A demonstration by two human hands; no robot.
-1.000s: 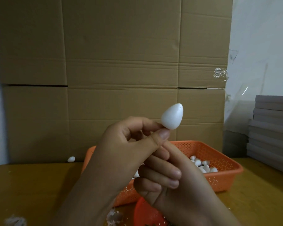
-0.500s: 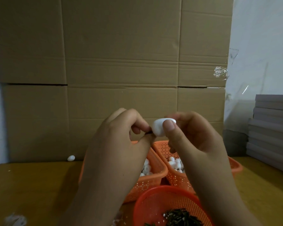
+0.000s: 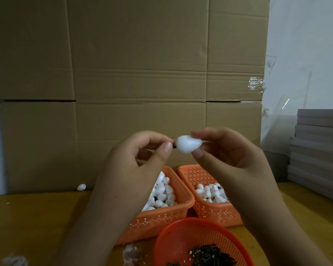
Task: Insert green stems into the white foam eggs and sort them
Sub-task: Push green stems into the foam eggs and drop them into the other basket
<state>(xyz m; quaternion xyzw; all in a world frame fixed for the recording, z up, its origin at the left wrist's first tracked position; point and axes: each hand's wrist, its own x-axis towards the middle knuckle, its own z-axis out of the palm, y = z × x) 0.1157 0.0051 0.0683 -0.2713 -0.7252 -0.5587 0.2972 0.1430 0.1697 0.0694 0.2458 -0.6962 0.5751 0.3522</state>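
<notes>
White foam egg (image 3: pixel 188 144) sits mid-air between our hands, above the baskets (image 3: pixel 215 212). We pinch it with the right hand (image 3: pixel 229 156), thumb under, fingers over. Its long axis runs left-right, one end facing the left hand (image 3: pixel 140 156). That hand pinches a dark stem (image 3: pixel 174 147), just touching this end, in line with the axis. Next push likely goes rightward, straight in.

You have a matt white foam egg (image 3: pixel 188 144) at frame centre, its skin finely grainy. The perforated baskets (image 3: pixel 215 213) below look like orange plastic with a slight sheen. Behind, the cardboard (image 3: pixel 138 73) is dull brown corrugated paper with glossy clear tape (image 3: pixel 256 84) at right. Your worktop (image 3: pixel 37 217) looks like smooth yellowish wood.
</notes>
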